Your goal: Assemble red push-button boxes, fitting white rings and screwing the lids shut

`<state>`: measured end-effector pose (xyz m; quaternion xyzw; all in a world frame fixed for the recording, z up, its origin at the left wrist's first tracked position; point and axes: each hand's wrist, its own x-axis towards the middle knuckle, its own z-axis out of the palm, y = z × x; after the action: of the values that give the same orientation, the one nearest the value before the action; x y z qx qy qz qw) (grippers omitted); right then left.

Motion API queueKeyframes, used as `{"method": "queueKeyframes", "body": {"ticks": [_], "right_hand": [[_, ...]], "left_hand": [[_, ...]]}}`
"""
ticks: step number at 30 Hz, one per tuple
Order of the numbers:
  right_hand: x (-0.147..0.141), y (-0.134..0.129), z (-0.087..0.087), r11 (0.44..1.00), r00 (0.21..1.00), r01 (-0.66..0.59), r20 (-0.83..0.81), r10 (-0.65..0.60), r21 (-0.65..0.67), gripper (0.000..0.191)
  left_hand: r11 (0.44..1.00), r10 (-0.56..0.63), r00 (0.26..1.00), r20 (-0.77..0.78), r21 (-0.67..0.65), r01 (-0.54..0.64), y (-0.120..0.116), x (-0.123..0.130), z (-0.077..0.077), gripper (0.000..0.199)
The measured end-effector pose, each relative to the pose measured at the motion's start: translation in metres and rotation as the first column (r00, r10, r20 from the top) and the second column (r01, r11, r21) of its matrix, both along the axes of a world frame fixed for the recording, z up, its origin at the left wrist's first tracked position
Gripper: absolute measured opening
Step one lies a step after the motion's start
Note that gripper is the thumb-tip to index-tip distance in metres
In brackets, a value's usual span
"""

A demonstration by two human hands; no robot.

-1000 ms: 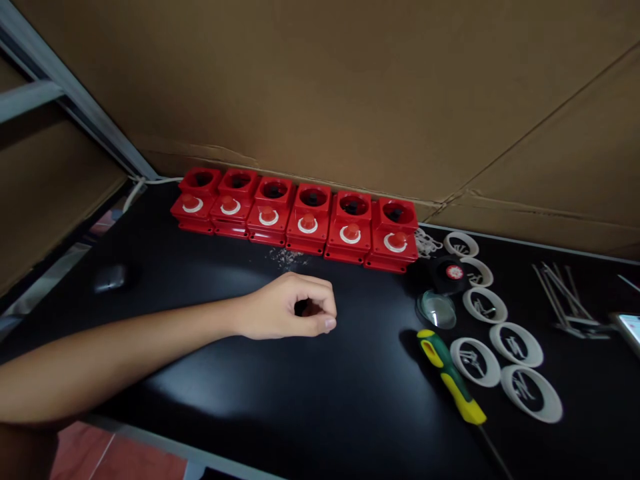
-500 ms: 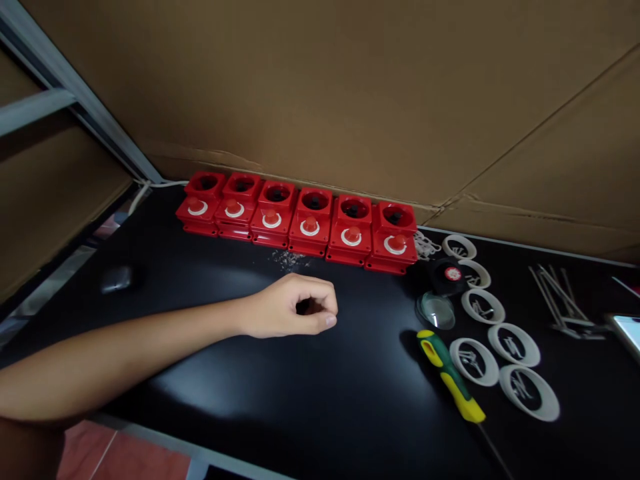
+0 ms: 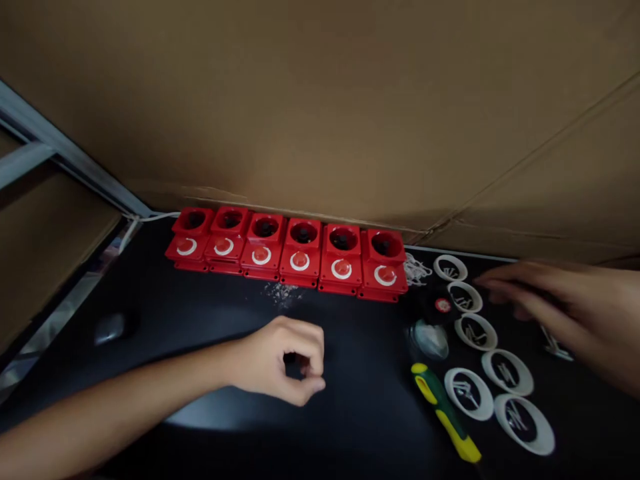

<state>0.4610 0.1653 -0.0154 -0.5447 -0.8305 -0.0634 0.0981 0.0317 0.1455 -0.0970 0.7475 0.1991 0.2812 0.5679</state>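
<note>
My left hand (image 3: 280, 360) rests low over the black table, its fingers curled round toward the thumb with a hollow between them. Nothing shows inside that hollow. From the right edge my right hand (image 3: 565, 307) reaches in, slightly blurred, fingers stretched toward the white rings; nothing visible is held in it. Nearest its fingertips are a white ring with small screws (image 3: 465, 297) and another ring (image 3: 451, 268) behind it. Part of the thin metal rods (image 3: 556, 345) shows below this hand, the rest covered.
Several red alarm-like units (image 3: 300, 260) line the cardboard wall (image 3: 320, 107), with pale crumbs (image 3: 283, 293) before them. A green-yellow screwdriver (image 3: 445, 413), a clear glass piece (image 3: 431, 339) and a black part with a red label (image 3: 443, 305) lie right. A computer mouse (image 3: 110, 328) sits left.
My right hand has come into view from the right, over the rods. The view has tilted up, so the table things sit lower. My left hand keeps its curl.
</note>
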Motion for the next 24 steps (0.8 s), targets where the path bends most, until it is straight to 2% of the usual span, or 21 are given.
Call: {"method": "queueKeyframes", "body": {"ticks": [5,7,9,12,15,19,24], "right_hand": [[-0.013,0.015,-0.002,0.986,0.994,-0.106,-0.006,0.106,-0.126,0.056],[-0.017,0.012,-0.001,0.977,0.991,-0.131,0.002,0.133,-0.171,0.062],[-0.023,0.005,-0.001,0.969,0.993,-0.105,0.022,0.113,-0.223,0.070],[-0.035,-0.008,-0.007,0.966,0.998,-0.037,0.038,0.048,-0.255,0.064],[-0.050,-0.020,-0.020,0.994,1.000,0.005,0.002,-0.005,-0.105,0.057],[-0.066,-0.030,-0.032,0.996,0.997,0.062,-0.047,-0.059,0.067,0.044],[-0.064,-0.032,-0.033,0.983,0.992,-0.014,-0.122,0.037,0.181,0.019]], "left_hand": [[1.000,-0.016,1.000,0.022,0.014,0.016,-0.002,-0.001,-0.005,0.020],[0.999,-0.032,0.999,0.022,0.031,0.031,-0.002,-0.001,-0.004,0.015],[0.997,-0.049,0.999,0.010,0.058,0.049,-0.001,0.000,-0.002,0.011],[0.994,-0.064,0.998,-0.008,0.093,0.065,0.000,0.002,-0.001,0.010],[0.991,-0.052,0.998,-0.027,0.123,0.055,-0.001,0.002,-0.003,0.013],[0.980,-0.042,0.997,-0.072,0.190,0.055,-0.002,-0.001,-0.003,0.015],[0.959,-0.058,0.989,-0.135,0.267,0.093,0.000,-0.002,0.002,0.021]]}}
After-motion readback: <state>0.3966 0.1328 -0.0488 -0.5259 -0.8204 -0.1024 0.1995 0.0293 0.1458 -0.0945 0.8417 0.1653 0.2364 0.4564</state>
